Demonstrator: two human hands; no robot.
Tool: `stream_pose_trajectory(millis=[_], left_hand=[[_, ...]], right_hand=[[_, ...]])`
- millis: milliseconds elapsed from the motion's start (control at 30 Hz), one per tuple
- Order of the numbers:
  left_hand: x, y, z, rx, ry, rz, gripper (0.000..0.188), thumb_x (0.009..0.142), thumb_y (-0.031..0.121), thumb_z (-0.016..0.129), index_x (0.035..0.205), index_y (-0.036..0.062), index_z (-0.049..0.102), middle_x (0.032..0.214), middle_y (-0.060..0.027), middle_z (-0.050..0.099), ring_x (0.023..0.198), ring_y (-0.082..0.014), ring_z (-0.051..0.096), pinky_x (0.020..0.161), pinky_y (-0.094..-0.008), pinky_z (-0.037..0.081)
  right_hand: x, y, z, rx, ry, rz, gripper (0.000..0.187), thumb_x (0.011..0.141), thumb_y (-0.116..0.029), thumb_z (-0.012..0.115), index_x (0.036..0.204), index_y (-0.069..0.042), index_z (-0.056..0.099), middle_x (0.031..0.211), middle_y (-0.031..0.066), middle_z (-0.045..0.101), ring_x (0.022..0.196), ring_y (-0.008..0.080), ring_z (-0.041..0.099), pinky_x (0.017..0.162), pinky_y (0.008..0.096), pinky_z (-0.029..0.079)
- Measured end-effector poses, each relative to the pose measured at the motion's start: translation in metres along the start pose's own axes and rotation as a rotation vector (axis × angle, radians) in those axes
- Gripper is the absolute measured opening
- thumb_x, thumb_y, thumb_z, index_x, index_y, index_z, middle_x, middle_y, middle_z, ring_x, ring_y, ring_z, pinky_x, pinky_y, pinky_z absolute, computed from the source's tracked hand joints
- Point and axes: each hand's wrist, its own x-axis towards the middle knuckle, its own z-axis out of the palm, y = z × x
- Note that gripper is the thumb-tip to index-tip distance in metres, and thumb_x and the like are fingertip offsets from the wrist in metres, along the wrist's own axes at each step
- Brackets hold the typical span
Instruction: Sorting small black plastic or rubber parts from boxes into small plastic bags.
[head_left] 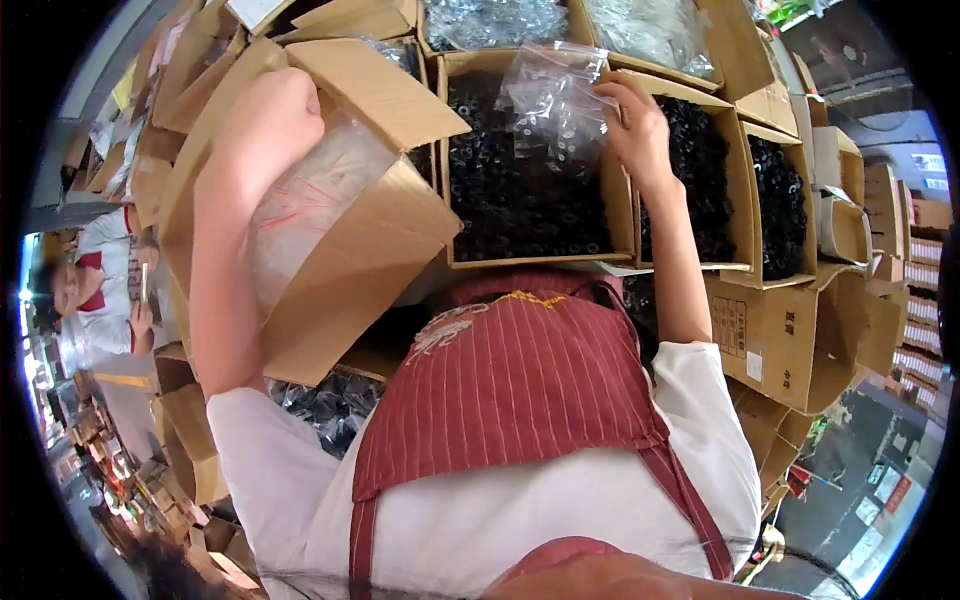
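Observation:
My right hand (pixel 640 125) pinches the edge of some clear plastic zip bags (pixel 555 95). The bags hang over a cardboard box filled with small black ring-like parts (pixel 525 205). My left hand (pixel 285 105) is closed in a fist above an open-flapped carton (pixel 360 270) at the left. Its fingertips are turned from view, so whatever they may hold is hidden. Inside that carton lies a heap of clear plastic bags (pixel 325 200) with red lines along them.
Two more boxes of black parts (pixel 690 170) (pixel 778 200) stand to the right. Boxes of clear bagged items (pixel 645 35) line the far side. A brown carton (pixel 770 335) sits near my right elbow. At the far left, another person (pixel 105 275) holds something.

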Motion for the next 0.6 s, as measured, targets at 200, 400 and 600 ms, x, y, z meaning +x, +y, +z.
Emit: stream_pose_trajectory(millis=[200,400,600], left_hand=[[0.03,-0.029,0.059,0.117,-0.199,-0.156,0.03,0.087,0.02,0.061,0.103,-0.0045,0.069,0.101,-0.0273,0.069,0.096,-0.0453,0.065,0.082,-0.0509,0.052],[0.045,-0.075,0.12,-0.263,-0.166,-0.181,0.027,0.086,0.007,0.053,0.105,-0.0058,0.068,0.089,-0.0192,0.073,0.076,-0.0283,0.07,0.065,-0.0398,0.055],[0.049,-0.076,0.063,-0.288,-0.382,-0.155,0.02,0.081,0.008,0.06,0.09,-0.0047,0.073,0.086,-0.0133,0.072,0.067,-0.0189,0.065,0.059,-0.0341,0.052]], right_hand=[[0.0,-0.047,-0.01,0.075,0.069,0.02,0.023,0.086,0.001,0.063,0.109,-0.002,0.068,0.122,0.0155,0.066,0.109,0.037,0.065,0.092,0.0384,0.053],[-0.014,-0.062,0.001,0.305,0.031,0.153,0.023,0.087,0.004,0.061,0.108,-0.001,0.068,0.12,0.0149,0.068,0.102,0.0285,0.07,0.086,0.0339,0.054],[-0.015,-0.068,-0.007,0.398,-0.03,0.179,0.018,0.087,0.009,0.06,0.098,0.0,0.071,0.108,0.0126,0.072,0.098,0.0264,0.071,0.083,0.0313,0.055]])
